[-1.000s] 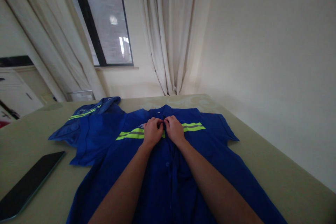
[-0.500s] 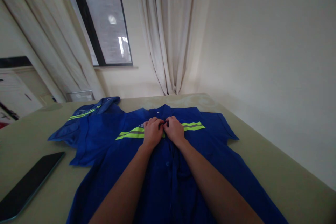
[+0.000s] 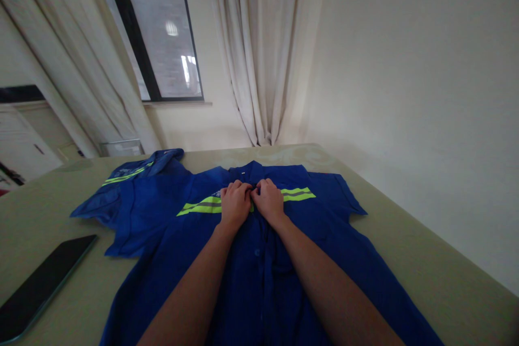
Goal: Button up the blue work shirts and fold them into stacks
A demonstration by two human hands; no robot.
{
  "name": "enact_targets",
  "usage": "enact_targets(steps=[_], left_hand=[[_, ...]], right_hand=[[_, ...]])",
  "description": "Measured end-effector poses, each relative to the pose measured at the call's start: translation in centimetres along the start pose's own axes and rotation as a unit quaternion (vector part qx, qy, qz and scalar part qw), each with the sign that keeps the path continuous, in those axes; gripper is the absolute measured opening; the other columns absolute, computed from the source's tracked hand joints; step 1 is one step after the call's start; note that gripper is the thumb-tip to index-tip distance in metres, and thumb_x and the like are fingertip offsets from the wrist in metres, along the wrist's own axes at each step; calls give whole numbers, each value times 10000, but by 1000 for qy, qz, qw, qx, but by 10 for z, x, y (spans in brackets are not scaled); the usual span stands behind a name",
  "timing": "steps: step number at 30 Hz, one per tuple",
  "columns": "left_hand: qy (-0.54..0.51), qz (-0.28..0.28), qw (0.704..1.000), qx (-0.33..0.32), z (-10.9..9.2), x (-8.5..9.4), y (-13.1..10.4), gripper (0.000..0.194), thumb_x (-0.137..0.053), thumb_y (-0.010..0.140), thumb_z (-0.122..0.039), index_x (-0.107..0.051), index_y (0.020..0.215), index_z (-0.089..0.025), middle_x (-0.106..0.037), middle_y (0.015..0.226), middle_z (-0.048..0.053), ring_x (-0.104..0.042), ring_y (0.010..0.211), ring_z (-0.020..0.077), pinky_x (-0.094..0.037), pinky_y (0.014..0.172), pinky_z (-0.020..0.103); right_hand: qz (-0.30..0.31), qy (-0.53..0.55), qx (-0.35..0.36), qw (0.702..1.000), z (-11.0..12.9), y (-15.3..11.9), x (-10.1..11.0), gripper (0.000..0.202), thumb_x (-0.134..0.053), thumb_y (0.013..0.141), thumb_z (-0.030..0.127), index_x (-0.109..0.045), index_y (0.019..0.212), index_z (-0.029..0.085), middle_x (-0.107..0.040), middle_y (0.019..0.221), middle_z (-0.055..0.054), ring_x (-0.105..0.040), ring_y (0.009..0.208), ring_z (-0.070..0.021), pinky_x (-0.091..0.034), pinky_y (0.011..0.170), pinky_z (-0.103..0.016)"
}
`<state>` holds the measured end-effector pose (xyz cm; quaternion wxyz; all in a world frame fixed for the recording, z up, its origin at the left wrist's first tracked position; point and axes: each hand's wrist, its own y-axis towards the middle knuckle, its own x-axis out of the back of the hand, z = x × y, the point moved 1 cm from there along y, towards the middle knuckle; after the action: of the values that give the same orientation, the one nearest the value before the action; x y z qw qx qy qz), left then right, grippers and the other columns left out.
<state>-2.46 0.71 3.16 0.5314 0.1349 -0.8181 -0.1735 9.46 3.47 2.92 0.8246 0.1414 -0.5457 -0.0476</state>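
Note:
A blue short-sleeved work shirt (image 3: 170,259) with a yellow-green reflective band across the chest lies spread out, its collar at the far end. My left hand (image 3: 235,201) and my right hand (image 3: 268,200) meet at the front opening, just below the collar. The fingers of both are closed in a pinch on the shirt's front edges. Whether a button is between the fingertips is hidden. Lower down the front, a button (image 3: 257,252) shows on the placket.
A second blue garment with reflective stripes (image 3: 130,174) lies behind the left sleeve. To the left, a dark flat tablet-like device (image 3: 44,286) rests on the pale green tabletop (image 3: 409,227). A wall runs along the right side; curtains (image 3: 263,54) hang beyond the far edge.
Both hands stay at the same spot on the shirt, with only slight finger movement. The whole view has shifted very slightly.

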Motion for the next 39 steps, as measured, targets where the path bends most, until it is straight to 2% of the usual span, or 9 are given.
enact_targets(steps=[10, 14, 19, 24, 28, 31, 34, 36, 39], left_hand=[[-4, 27, 998, 61, 16, -10, 7, 316, -480, 950, -154, -741, 1068, -289, -659, 1119, 61, -588, 1088, 256, -423, 889, 398], [-15, 19, 998, 62, 15, -11, 7, 315, -464, 960, -161, -746, 1039, -277, -651, 1096, 69, -597, 1088, 263, -431, 900, 415], [-34, 20, 999, 34, 15, -9, 7, 323, -461, 967, -147, -749, 981, -292, -686, 1076, 27, -644, 1044, 205, -460, 899, 354], [-7, -2, 998, 62, 20, -5, 8, 456, -249, 1031, -159, -592, 1331, -175, -676, 1230, 131, -625, 1156, 234, -452, 1010, 401], [18, 55, 998, 23, 13, -2, -2, 418, -374, 994, -198, -595, 1345, -145, -680, 1263, 158, -617, 1199, 278, -424, 1071, 443], [27, 109, 993, -33, 2, 11, -27, 477, -468, 972, -261, -535, 1438, -185, -602, 1441, 132, -526, 1357, 278, -363, 1162, 447], [57, 146, 987, -38, -5, 37, -72, 512, -452, 975, -305, -525, 1464, -173, -470, 1568, 155, -384, 1474, 339, -316, 1196, 543], [91, 209, 973, -25, -5, 56, -113, 544, -414, 981, -350, -493, 1500, -207, -384, 1623, 140, -342, 1497, 355, -312, 1189, 599], [97, 322, 942, -5, -1, 79, -174, 674, -489, 925, -462, -317, 1571, -384, -201, 1686, 29, -203, 1541, 396, -224, 1143, 766]], right_hand=[[32, -54, 148, 987, 1, -5, 3, 257, -426, 1032, 348, -650, 1093, 237, -628, 1135, -42, -668, 830, -183, -450, 696, -285], [-1, -14, 113, 993, 0, -4, -3, 256, -439, 1025, 334, -675, 1057, 239, -643, 1114, -53, -664, 794, -185, -451, 689, -289], [-97, 204, -15, 974, -21, 11, -8, 175, -556, 927, 258, -719, 916, 195, -706, 963, -82, -659, 875, -219, -472, 822, -312], [-145, 288, -69, 944, -46, 24, -7, 377, -396, 980, 317, -695, 1109, 128, -737, 1059, -138, -665, 980, -234, -496, 902, -339], [-140, 346, -60, 926, -46, 22, -2, 448, -340, 994, 360, -662, 1209, 134, -734, 1155, -130, -665, 1056, -225, -516, 934, -350], [-127, 377, -34, 917, -39, 10, 11, 451, -403, 984, 400, -623, 1280, 141, -712, 1219, -131, -672, 1067, -220, -532, 927, -349], [-57, 396, 40, 916, -40, -22, 36, 460, -494, 959, 406, -576, 1352, 182, -618, 1377, -135, -679, 1075, -209, -536, 944, -346], [19, 359, 109, 927, -49, -57, 59, 436, -508, 966, 417, -594, 1339, 207, -633, 1344, -119, -661, 1130, -217, -518, 997, -362], [129, 218, 180, 950, -72, -127, 92, 433, -573, 954, 463, -635, 1334, 265, -612, 1391, -106, -572, 1285, -265, -426, 1127, -425]])
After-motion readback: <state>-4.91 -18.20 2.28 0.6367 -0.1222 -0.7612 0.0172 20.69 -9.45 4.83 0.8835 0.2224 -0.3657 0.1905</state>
